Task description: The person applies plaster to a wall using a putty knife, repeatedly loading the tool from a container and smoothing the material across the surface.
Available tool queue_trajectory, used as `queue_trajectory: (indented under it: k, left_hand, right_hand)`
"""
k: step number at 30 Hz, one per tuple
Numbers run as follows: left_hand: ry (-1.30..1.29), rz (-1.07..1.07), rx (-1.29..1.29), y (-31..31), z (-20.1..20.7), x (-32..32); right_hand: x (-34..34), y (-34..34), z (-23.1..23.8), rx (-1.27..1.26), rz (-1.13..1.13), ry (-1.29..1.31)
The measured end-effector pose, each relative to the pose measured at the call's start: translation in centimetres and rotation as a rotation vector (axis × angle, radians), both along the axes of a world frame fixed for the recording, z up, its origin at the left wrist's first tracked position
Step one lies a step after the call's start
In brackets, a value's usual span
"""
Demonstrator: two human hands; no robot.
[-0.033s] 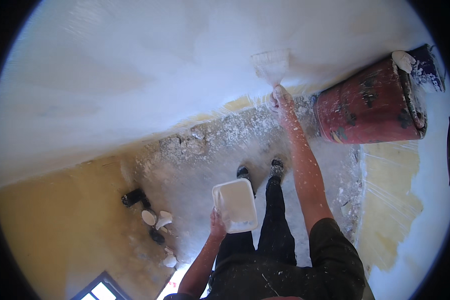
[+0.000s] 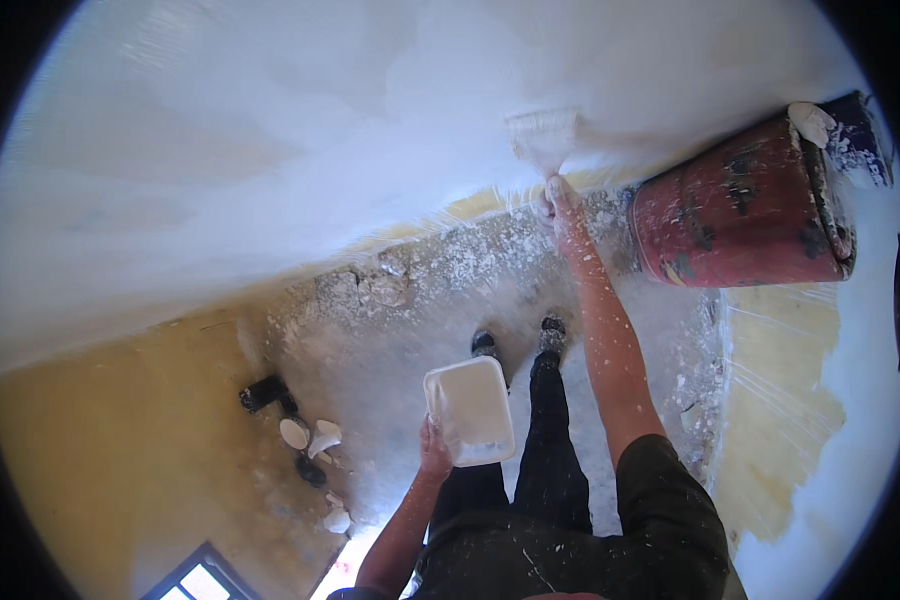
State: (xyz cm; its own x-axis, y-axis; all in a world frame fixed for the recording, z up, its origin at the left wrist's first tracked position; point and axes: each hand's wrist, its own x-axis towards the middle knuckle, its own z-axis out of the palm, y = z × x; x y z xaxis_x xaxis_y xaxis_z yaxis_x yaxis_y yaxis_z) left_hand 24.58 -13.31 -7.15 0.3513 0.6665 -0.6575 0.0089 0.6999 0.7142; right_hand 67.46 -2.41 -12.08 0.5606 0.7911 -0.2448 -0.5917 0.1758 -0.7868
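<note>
My right hand [image 2: 558, 203], speckled with white, is closed round the handle of a wide flat paintbrush [image 2: 545, 136]. Its white-coated bristles point up and lie on or close to the white-painted wall [image 2: 370, 120], above a remaining yellow strip near the floor. Lower down, my left hand [image 2: 434, 445] grips the left edge of a shallow white rectangular plastic tub [image 2: 472, 408]. Whitish material covers the tub's inside; how deep it is I cannot tell. The fingers under the tub are hidden.
A large red drum [image 2: 740, 205] stands at the right against the wall, a dark blue bucket [image 2: 855, 140] beside its top. White-splattered rubble [image 2: 380, 285] lies along the wall's foot. Containers and scraps [image 2: 295, 433] sit on the floor by the yellow wall [image 2: 100, 440] at left.
My right hand and the brush sit very slightly lower on the wall than before. The tub and my left hand stay almost where they were.
</note>
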Motion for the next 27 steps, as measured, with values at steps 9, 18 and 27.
queue_trajectory:
  k: [9,18,27]
  left_hand:
    - [-0.066,-0.07,0.024,-1.2,-5.9,1.4]
    - [0.042,-0.054,-0.006,-3.0,-9.3,4.4]
    - [0.067,-0.271,0.167,-4.9,-15.2,5.3]
  right_hand:
    - [-4.2,-2.5,-14.8,-0.541,0.005,0.179]
    - [-4.7,-0.3,16.0,-0.3,0.046,0.037]
    - [-7.3,0.8,21.5,0.074,-0.065,-0.25]
